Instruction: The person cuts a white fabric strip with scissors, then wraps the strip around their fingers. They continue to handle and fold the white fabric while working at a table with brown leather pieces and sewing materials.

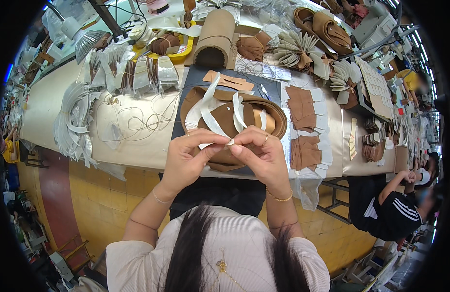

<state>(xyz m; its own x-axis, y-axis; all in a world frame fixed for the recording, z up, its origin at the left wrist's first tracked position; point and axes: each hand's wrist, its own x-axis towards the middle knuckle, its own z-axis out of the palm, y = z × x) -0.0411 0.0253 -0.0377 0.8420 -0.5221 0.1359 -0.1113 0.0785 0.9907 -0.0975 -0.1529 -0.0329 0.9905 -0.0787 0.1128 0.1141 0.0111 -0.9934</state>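
My left hand (186,155) and my right hand (265,156) meet above the near edge of the table. Thumbs and forefingers of both pinch a white strip (215,123) at a small bit between the fingertips. That strip runs back over a rolled brown leather piece (279,117), which rests on a dark mat (190,77). A second white strip (238,111) drapes over the leather further right. My fingers hide part of the leather's front.
Brown cut pieces (303,109) with white backing lie right of the mat. Pale strips (72,121) and loose thread (147,119) are at the left. Behind stand a tan half-tube form (216,36) and a yellow tray (186,46). Another person (393,209) sits at the right.
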